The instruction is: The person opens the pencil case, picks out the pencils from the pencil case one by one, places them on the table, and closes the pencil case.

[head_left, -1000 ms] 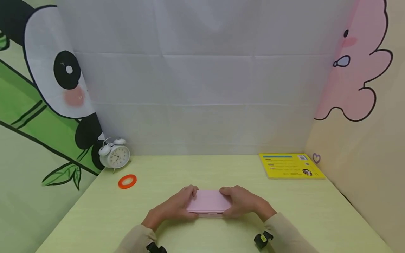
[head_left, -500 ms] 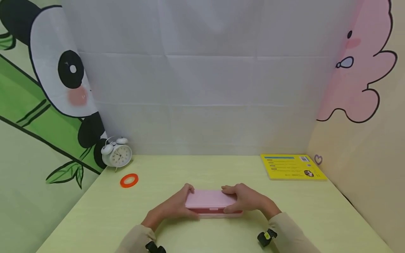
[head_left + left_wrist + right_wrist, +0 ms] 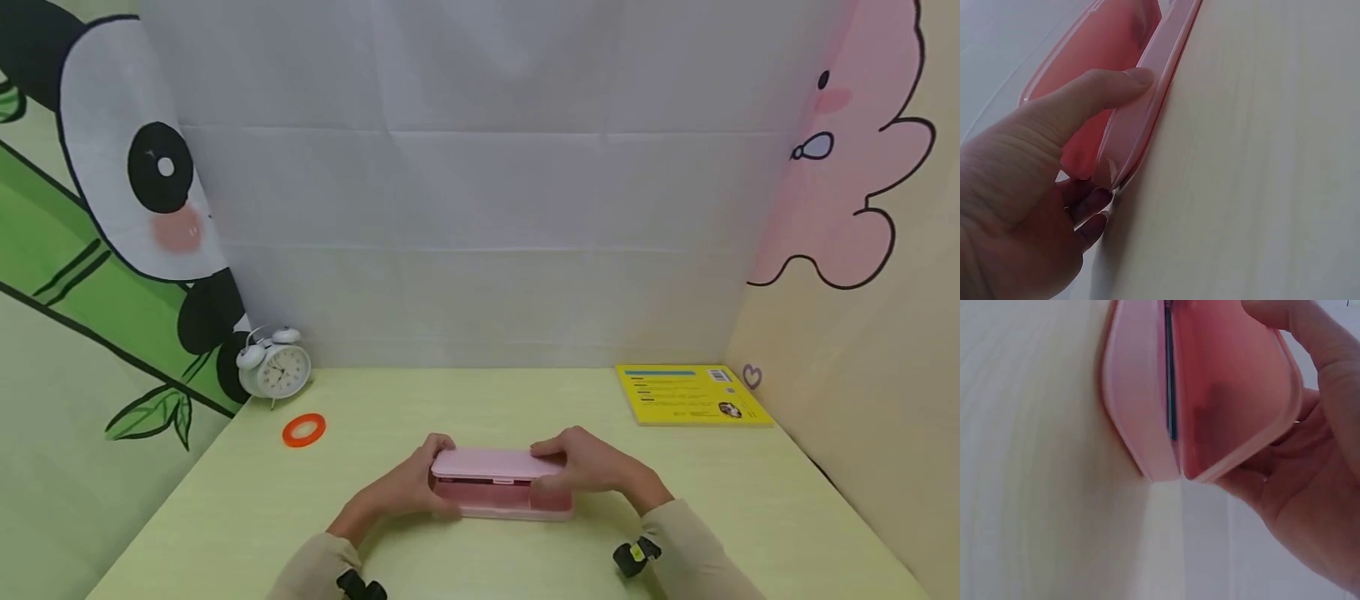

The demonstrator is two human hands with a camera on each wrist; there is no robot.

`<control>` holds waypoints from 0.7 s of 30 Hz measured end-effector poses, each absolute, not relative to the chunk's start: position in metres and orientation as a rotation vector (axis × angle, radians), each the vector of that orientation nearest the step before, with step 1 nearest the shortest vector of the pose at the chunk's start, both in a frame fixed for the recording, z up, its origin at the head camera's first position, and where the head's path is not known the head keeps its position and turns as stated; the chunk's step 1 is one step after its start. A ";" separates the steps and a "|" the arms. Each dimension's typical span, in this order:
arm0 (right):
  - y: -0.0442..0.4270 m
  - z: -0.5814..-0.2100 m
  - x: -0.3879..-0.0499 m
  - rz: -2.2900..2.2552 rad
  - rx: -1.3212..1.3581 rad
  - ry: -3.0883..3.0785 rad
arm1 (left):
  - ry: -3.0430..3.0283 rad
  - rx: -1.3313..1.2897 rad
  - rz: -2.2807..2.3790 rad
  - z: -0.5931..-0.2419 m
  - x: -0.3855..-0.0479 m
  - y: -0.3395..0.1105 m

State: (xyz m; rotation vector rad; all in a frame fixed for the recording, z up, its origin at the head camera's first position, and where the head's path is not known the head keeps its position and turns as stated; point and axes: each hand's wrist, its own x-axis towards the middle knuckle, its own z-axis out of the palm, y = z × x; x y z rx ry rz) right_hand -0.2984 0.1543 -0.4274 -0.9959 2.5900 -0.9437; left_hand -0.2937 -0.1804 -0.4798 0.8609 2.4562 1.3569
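Observation:
A pink pencil case (image 3: 498, 464) lies on the table between both hands, its hinged lid partly raised. My left hand (image 3: 411, 483) grips the case's left end; in the left wrist view the thumb presses the rim of the base (image 3: 1137, 119) and the fingers curl behind the end. At the right end, my right hand (image 3: 592, 468) holds the lid (image 3: 1235, 394), thumb at its inner edge and fingers behind it. Within the gap, a thin dark green stick-like thing (image 3: 1171, 381) shows in the right wrist view. Most of the case's inside is hidden.
A white twin-bell alarm clock (image 3: 282, 371) stands at the table's back left. In front of it lies an orange ring (image 3: 303, 417), like a tape roll. A yellow book (image 3: 686, 396) lies at the back right. A white cloth (image 3: 487, 192) hangs behind the table.
The case's lid has swung up from nearly closed, widening the front gap. My right hand has moved slightly right and up with it. The left hand has shifted a little left, still gripping the case.

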 end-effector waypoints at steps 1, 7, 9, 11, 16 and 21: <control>0.156 -0.426 -0.298 -0.937 -0.991 2.598 | 2.452 0.859 1.365 -0.480 -0.294 -0.181; 0.165 -0.424 -0.301 -0.997 -0.916 2.593 | 2.442 0.836 1.390 -0.478 -0.290 -0.182; 0.168 -0.427 -0.304 -1.043 -0.906 2.584 | 2.467 0.822 1.368 -0.477 -0.289 -0.183; 0.170 -0.430 -0.306 -1.088 -0.899 2.583 | 2.493 0.811 1.346 -0.476 -0.288 -0.183; 0.174 -0.435 -0.311 -1.247 -0.855 2.572 | 2.498 0.794 1.360 -0.478 -0.290 -0.183; 0.175 -0.435 -0.313 -1.374 -0.749 2.611 | 2.549 0.732 1.349 -0.481 -0.292 -0.183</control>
